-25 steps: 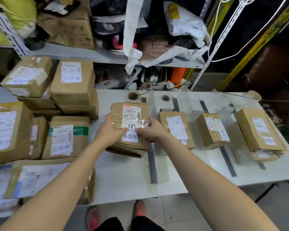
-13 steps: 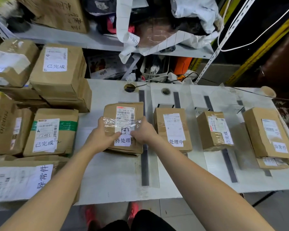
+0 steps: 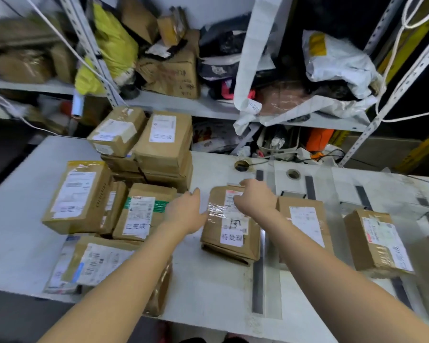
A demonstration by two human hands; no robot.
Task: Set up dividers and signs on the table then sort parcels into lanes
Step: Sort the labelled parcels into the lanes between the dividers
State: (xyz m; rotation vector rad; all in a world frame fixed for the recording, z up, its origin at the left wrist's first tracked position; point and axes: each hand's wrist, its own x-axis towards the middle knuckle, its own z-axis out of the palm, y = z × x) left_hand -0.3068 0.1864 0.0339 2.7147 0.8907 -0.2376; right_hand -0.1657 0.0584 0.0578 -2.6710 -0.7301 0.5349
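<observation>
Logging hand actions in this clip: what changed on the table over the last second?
The left hand let go of the parcel and moved off its left side, fingers straight. The right hand slid to the parcel's far end, fingers curled on it. The parcel stayed in its lane left of the first divider. The other parcels did not move.

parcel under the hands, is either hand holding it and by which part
Right hand grips the parcel at its far edge; left hand is open at its left side.
</observation>
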